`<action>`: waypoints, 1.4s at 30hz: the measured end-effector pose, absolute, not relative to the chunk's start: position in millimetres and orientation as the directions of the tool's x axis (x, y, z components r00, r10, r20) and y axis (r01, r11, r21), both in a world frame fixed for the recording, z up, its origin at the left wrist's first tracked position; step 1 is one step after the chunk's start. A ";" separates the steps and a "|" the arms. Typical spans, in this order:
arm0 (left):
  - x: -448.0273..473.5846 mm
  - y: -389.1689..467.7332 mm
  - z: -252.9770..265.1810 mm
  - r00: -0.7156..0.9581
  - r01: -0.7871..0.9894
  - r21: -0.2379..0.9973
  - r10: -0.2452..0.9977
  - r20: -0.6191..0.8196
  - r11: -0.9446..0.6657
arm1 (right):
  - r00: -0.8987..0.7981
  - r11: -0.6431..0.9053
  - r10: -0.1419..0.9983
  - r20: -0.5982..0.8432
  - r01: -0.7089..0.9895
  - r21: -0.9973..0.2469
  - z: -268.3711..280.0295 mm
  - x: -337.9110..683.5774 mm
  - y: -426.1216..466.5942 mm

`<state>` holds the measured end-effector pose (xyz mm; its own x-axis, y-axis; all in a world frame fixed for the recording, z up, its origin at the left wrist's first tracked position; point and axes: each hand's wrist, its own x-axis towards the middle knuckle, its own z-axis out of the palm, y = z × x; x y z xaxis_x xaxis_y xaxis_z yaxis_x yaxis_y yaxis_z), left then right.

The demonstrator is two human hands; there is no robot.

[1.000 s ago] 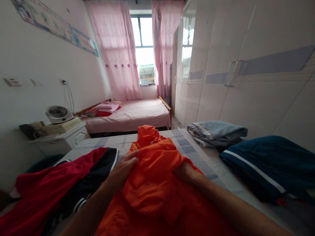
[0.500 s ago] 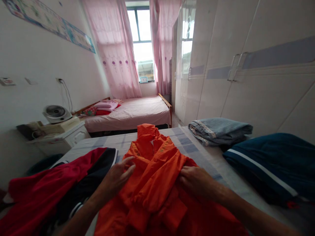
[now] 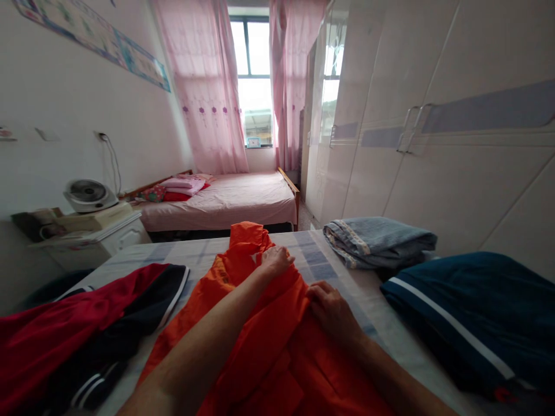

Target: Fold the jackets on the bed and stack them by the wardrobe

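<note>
An orange jacket (image 3: 255, 335) lies spread over the near bed, its collar toward the far edge and its lower part running out of view below. My left hand (image 3: 276, 261) reaches across it, fingers curled onto the cloth beside the collar on the right. Lower down, my right hand (image 3: 332, 306) pinches the jacket's right side with bent fingers. To the left of the jacket rests a red and black garment with white trim (image 3: 117, 306).
Folded denim (image 3: 381, 240) and a dark teal garment with a white stripe (image 3: 477, 312) lie on the bed (image 3: 359, 289) at right. Beyond stand a pink-covered bed (image 3: 234, 199), a white wardrobe (image 3: 390, 179) and a cabinet (image 3: 117, 237) holding a fan (image 3: 90, 195).
My left hand has moved forward and right from above the jacket's left side to near its collar, closing on the cloth. My right hand stays at the right side, its fingers shifted slightly.
</note>
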<state>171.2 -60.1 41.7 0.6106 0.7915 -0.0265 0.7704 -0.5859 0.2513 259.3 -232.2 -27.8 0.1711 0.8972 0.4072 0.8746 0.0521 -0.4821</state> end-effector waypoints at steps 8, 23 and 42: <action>181.6 -26.3 45.8 0.556 0.777 0.360 0.831 -0.011 -0.516 | 0.239 0.008 0.876 0.420 0.862 -0.507 -28.0 259.2 -232.8; 173.4 -47.9 48.2 0.593 0.615 0.466 0.763 0.259 -0.636 | 0.327 -0.046 0.784 0.528 0.879 -0.474 -36.8 268.0 -235.6; -25.4 -149.6 24.1 0.834 0.450 0.218 0.495 0.242 -0.866 | 0.060 0.053 0.893 0.446 0.970 -0.236 -1.7 257.5 -224.2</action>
